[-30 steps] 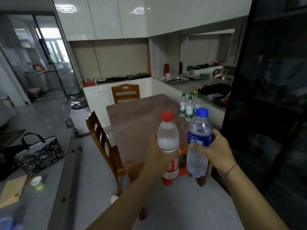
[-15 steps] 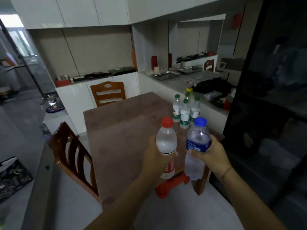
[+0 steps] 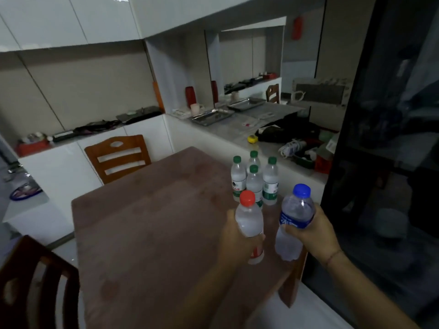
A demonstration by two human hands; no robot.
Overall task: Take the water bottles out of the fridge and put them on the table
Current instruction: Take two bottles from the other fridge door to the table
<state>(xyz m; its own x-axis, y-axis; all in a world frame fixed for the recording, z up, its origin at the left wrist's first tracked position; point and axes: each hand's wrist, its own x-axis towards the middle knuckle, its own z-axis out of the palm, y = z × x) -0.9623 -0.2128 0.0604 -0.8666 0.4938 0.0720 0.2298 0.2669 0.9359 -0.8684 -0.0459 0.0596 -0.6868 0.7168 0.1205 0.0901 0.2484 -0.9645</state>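
Observation:
My left hand (image 3: 234,236) grips a clear water bottle with a red cap (image 3: 249,222) around its middle. A clear bottle with a blue cap and blue label (image 3: 295,214) is held upright in my right hand (image 3: 316,231). Both bottles hover over the near right part of the brown table (image 3: 147,224). Just beyond them, several green-capped water bottles (image 3: 255,181) stand clustered near the table's right edge. The dark fridge (image 3: 389,162) fills the right side of the view.
A wooden chair (image 3: 118,156) stands at the table's far end and another chair (image 3: 31,281) at the near left. Behind the table a white counter (image 3: 228,136) holds metal trays, a cup, a dark bag and clutter.
I have come closer to the table. Both hands have carried their bottles forward over its right side, nearer to the green-capped bottles.

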